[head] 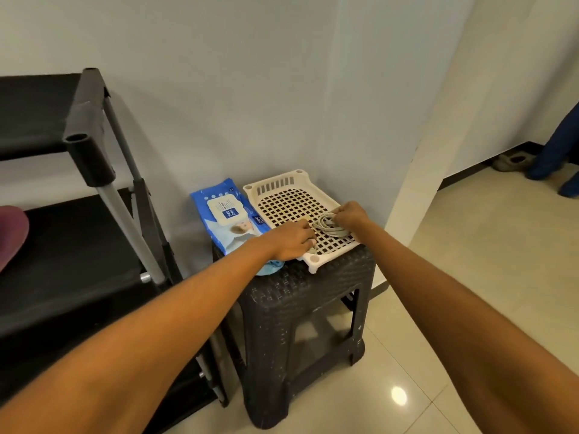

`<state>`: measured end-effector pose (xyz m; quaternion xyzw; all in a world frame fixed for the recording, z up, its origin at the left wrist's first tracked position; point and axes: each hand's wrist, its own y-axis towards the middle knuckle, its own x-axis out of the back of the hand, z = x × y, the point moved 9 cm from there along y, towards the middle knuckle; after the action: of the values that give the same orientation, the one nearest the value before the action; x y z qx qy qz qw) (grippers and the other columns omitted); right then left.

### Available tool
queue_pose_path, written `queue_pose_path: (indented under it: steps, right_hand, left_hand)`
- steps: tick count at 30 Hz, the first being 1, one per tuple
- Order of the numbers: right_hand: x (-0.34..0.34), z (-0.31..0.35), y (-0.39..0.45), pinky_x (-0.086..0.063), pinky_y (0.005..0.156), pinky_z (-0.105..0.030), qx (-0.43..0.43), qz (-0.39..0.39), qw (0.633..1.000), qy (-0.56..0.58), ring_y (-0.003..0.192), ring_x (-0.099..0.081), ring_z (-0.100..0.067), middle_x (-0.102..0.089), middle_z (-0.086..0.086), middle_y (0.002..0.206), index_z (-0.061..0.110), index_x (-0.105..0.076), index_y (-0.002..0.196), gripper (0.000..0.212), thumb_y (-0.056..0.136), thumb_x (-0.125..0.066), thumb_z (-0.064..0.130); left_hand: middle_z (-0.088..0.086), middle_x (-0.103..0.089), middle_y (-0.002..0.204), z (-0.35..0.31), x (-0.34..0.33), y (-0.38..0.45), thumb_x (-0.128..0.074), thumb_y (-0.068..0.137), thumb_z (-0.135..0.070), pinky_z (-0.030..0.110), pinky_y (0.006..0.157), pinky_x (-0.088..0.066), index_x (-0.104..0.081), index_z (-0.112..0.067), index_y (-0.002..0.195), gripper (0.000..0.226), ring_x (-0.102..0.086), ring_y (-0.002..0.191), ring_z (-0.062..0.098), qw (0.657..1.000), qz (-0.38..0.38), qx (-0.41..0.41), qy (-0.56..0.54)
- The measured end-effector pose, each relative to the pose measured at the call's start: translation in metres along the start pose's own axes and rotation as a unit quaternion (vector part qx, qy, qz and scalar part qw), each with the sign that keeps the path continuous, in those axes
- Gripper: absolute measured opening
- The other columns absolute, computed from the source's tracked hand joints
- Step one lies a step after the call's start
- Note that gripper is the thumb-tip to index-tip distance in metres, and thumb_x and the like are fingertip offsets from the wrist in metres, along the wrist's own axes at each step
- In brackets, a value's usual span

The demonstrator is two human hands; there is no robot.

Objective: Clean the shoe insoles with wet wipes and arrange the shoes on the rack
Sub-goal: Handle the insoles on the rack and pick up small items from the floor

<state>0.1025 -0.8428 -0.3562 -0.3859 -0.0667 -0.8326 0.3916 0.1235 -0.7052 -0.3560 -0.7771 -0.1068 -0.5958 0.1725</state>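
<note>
Coiled on the near right part of a cream lattice tray (pixel 283 187): a bundle of pale laces (pixel 329 228). Pinched at its far loop by the right hand (pixel 351 213), fingers curled round the cord. Touched at its near left end by the left hand (pixel 293 241), fingers bent down onto the tray's grid; whether gripping a strand or only pressing, cannot tell. Just left of the tray, touching its edge: a blue pack of wet wipes (pixel 223 216), lid closed, partly under the left wrist. Both atop a dark woven-pattern stool (pixel 308 314) against the grey wall. Further left, a black shoe rack (pixel 78 214) with a maroon shoe (pixel 11 233) at the frame's edge on its middle shelf. Far right, on the tiled floor, a grey shoe (pixel 513 161) beside someone's blue-clad leg (pixel 554 145).
</note>
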Motion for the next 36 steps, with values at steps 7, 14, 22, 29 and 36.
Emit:
queue_pose_path:
  steps: [7,14,22,29,36]
  right_hand:
    - [0.014,0.018,-0.013,-0.041,0.096,-0.039,0.039,-0.058,0.990,-0.122,0.111,-0.053,-0.032,-0.060,-0.019,0.118,-0.001,-0.059,0.115,0.033,0.096,-0.046,0.021]
    - [0.062,0.036,-0.084,-0.043,0.084,-0.040,0.133,-0.201,0.970,-0.038,0.110,-0.049,-0.031,-0.059,-0.015,0.114,0.006,-0.066,0.107,0.035,0.098,-0.037,0.024]
    - [0.056,0.007,-0.210,-0.036,0.065,-0.029,0.108,-0.145,0.983,0.033,0.087,-0.059,-0.027,-0.066,-0.014,0.099,0.009,-0.065,0.089,0.033,0.096,-0.040,0.030]
    - [-0.017,-0.108,-0.314,-0.044,0.082,-0.036,-0.016,-0.027,0.998,0.062,0.098,-0.058,-0.032,-0.065,-0.017,0.104,0.009,-0.061,0.087,0.028,0.095,-0.042,0.029]
    - [-0.102,-0.236,-0.391,-0.049,0.092,-0.042,-0.181,0.017,0.974,0.134,0.101,-0.060,-0.029,-0.064,-0.014,0.109,0.004,-0.060,0.110,0.028,0.096,-0.045,0.023]
  left_hand:
    - [0.010,-0.042,0.137,-0.010,0.023,-0.021,-0.038,0.100,-0.026,0.032,0.103,-0.033,-0.033,-0.010,0.143,0.046,-0.043,0.123,0.022,0.990,-0.137,-0.013,-0.028]
    - [0.007,-0.040,0.140,-0.041,0.048,-0.073,-0.035,0.101,-0.027,0.033,0.102,-0.034,-0.037,-0.013,0.140,0.041,-0.040,0.127,0.020,0.954,-0.254,0.019,-0.158]
    - [0.010,-0.052,0.122,-0.108,0.002,-0.168,-0.038,0.099,-0.020,0.037,0.096,-0.039,-0.049,-0.009,0.122,0.028,-0.048,0.115,0.023,0.907,-0.298,0.084,-0.285]
    - [0.012,-0.051,0.123,-0.160,-0.135,-0.239,-0.034,0.101,-0.027,0.040,0.092,-0.041,-0.048,-0.009,0.118,0.029,-0.050,0.112,0.028,0.925,-0.091,0.155,-0.335]
    - [0.014,-0.049,0.130,-0.175,-0.237,-0.297,-0.030,0.103,-0.028,0.035,0.096,-0.039,-0.044,-0.004,0.125,0.035,-0.050,0.116,0.028,0.870,0.042,0.281,-0.404]
